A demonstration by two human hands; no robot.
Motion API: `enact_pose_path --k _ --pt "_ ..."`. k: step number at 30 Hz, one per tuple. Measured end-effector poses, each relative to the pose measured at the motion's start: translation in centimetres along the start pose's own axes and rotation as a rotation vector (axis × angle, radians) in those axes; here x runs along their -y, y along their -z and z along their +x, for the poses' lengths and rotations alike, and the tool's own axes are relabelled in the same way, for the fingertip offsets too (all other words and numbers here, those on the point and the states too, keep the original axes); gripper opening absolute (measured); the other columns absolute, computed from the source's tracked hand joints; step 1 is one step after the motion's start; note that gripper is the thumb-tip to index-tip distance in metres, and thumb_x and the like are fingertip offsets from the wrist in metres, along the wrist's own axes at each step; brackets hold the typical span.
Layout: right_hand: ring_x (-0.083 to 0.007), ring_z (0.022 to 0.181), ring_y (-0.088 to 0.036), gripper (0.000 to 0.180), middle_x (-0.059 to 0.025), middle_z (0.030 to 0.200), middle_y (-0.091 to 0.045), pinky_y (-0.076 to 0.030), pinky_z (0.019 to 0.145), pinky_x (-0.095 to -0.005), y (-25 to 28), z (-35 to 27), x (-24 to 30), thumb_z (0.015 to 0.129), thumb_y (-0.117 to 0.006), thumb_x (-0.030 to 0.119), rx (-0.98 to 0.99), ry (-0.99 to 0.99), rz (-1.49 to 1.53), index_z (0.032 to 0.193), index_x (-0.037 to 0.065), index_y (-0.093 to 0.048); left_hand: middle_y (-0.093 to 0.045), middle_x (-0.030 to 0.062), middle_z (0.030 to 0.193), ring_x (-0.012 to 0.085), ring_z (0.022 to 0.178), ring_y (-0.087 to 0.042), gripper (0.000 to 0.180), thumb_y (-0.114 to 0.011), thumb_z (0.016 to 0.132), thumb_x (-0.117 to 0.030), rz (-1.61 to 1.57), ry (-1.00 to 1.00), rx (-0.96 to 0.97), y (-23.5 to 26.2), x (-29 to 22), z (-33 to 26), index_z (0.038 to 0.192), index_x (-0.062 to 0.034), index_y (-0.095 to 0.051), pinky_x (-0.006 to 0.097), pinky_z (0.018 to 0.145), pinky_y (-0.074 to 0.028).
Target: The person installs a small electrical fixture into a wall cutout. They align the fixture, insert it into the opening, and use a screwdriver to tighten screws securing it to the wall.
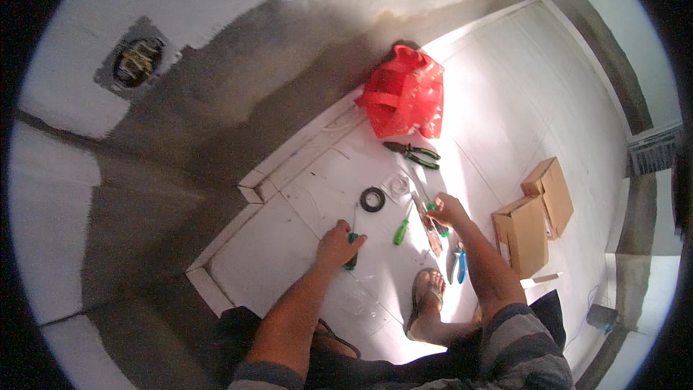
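Note:
On the white tiled floor, my left hand (338, 247) is closed around a screwdriver (351, 260) with a dark green handle, its thin shaft pointing away from me. To the right, the fingers of my right hand (450, 211) are closed on another green-handled screwdriver (444, 232), partly hidden under them. A long brownish tool (432, 240), whose kind I cannot make out, lies beside that hand. Between my hands rest a bright green screwdriver (401, 232), a black tape roll (364, 205) and a small clear packet (396, 186). Blue-handled pliers (461, 266) lie near my right forearm.
Farther off are black-and-green pliers (422, 158) and a red bag (404, 101) against the wall's skirting. Two cardboard boxes (523, 235) stand at the right. My sandalled foot (427, 292) is close below the tools. An open wall box (138, 63) with wires is at upper left.

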State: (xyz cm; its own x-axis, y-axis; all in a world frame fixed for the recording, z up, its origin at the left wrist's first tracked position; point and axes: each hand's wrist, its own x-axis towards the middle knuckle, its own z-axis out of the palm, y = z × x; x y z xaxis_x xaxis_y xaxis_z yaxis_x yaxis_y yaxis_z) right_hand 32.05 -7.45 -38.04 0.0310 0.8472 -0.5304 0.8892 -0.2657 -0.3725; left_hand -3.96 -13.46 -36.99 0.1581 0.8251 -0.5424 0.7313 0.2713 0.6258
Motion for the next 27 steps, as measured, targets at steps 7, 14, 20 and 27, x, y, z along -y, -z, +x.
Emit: enact_pose_path --k 7,14,20,27 --pt "-0.0367 0.089 -0.068 0.034 -0.0207 0.093 -0.070 -0.054 0.083 -0.0463 1.7 -4.2 7.2 0.089 -0.067 0.028 -0.242 0.234 0.172 0.113 0.004 -0.066 -0.070 0.0227 0.110 0.0394 0.104 -0.067 0.047 -0.070 0.090 -0.042 0.019 -0.014 -0.001 1.8 2.2 1.7 0.110 0.0005 -0.066 0.048 0.093 -0.053" --pt "-0.0254 0.093 -0.069 0.055 -0.0161 0.105 -0.070 -0.054 0.087 -0.0369 4.1 -9.2 22.8 0.080 -0.068 0.007 -0.364 0.455 0.553 0.133 0.006 -0.056 -0.072 0.0065 0.094 0.0161 0.083 -0.069 0.029 -0.064 0.097 -0.028 -0.777 -0.141 -0.076 15.6 -6.3 -0.5 0.113 -0.0038 -0.067 0.033 0.074 -0.056" --pt "-0.0244 0.095 -0.069 0.053 -0.0167 0.109 -0.069 -0.054 0.087 -0.0376 10.7 -17.1 37.6 0.086 -0.072 0.009 -0.519 0.826 0.737 0.136 0.004 -0.056 -0.071 0.0073 0.094 0.0160 0.082 -0.068 0.027 -0.054 0.102 -0.018 -1.093 -0.535 -0.318 29.7 -15.1 -9.6 0.121 -0.0017 -0.064 0.031 0.076 -0.056" --pt "-0.0275 0.095 -0.070 0.048 -0.0182 0.105 -0.070 -0.053 0.085 -0.0360 11.8 -21.9 42.3 0.087 -0.073 0.014 -0.575 0.808 0.794 0.132 0.003 -0.060 -0.071 0.0081 0.097 0.0173 0.088 -0.067 0.025 -0.060 0.101 -0.023 -0.929 -0.519 -0.493 35.7 -16.0 -13.0 0.113 -0.0020 -0.068 0.036 0.081 -0.055"
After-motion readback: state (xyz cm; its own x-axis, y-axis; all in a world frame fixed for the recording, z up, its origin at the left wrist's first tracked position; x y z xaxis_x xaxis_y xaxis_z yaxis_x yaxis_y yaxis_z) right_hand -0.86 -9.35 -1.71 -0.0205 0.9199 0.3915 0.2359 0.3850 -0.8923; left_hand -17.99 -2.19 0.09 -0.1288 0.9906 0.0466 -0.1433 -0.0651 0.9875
